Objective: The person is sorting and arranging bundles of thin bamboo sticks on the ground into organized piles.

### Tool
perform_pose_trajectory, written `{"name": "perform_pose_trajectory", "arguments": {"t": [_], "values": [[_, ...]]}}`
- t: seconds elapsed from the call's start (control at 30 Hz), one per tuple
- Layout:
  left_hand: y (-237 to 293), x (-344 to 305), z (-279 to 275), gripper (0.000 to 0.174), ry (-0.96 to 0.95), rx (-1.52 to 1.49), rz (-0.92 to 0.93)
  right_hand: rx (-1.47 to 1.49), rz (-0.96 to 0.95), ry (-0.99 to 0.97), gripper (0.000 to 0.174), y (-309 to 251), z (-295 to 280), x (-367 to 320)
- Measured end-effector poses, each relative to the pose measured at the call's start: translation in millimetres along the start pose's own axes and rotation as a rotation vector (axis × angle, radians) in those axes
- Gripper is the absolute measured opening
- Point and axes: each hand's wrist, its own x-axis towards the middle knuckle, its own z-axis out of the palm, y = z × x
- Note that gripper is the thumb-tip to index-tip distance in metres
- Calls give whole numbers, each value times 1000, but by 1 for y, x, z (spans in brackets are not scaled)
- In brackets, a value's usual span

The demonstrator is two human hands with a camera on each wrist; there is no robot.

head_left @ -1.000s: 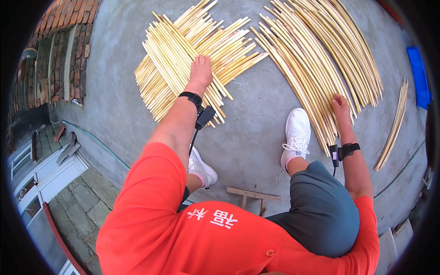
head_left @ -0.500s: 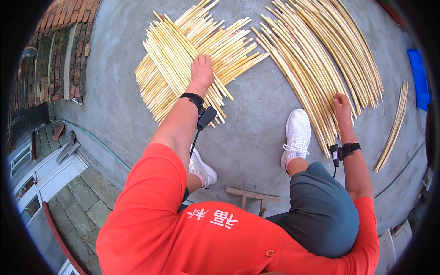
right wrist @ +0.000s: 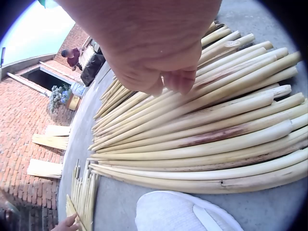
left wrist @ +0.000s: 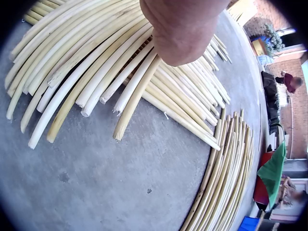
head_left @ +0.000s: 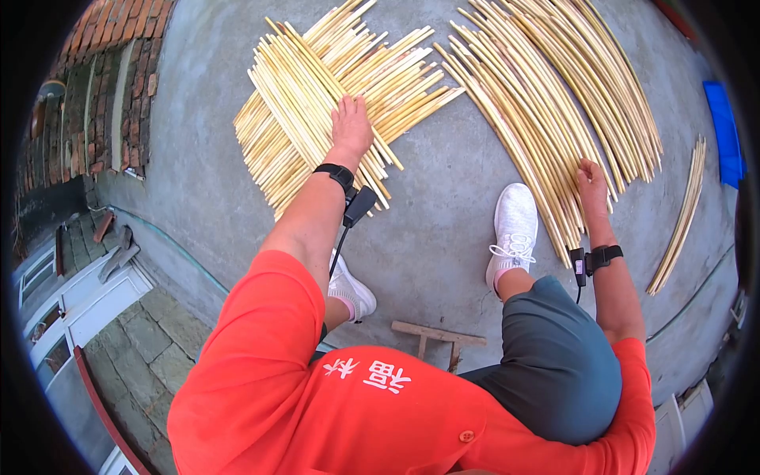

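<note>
Two heaps of pale peeled canes lie on the concrete ground. My left hand (head_left: pixel 351 123) rests palm down, fingers straight, on the shorter crossed heap (head_left: pixel 317 71); the left wrist view shows its underside (left wrist: pixel 183 29) over the cane ends (left wrist: pixel 96 82). My right hand (head_left: pixel 590 178) sits at the near end of the long curved canes (head_left: pixel 546 87). In the right wrist view its fingers (right wrist: pixel 149 57) curl down onto the topmost canes (right wrist: pixel 216 139) and seem to pinch one.
A thin separate bundle of canes (head_left: pixel 681 214) lies at the right, near a blue object (head_left: pixel 724 131). My white shoes (head_left: pixel 514 229) stand between the heaps. A small wooden stool (head_left: pixel 435 339) is under me. A brick wall (head_left: pixel 103 87) and hose (head_left: pixel 170 245) edge the left.
My left hand has shifted slightly toward me on the crossed heap. The right hand has stayed at the same cane ends.
</note>
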Motion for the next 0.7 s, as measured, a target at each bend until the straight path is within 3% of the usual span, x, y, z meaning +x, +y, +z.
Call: {"name": "perform_pose_trajectory", "arguments": {"t": [0.23, 0.7], "values": [[21, -21, 7, 56, -10, -141, -84, 109, 88, -1, 29, -2, -1, -2], [30, -31, 5, 58, 26, -219, -129, 65, -8, 5, 29, -2, 2, -4]]}}
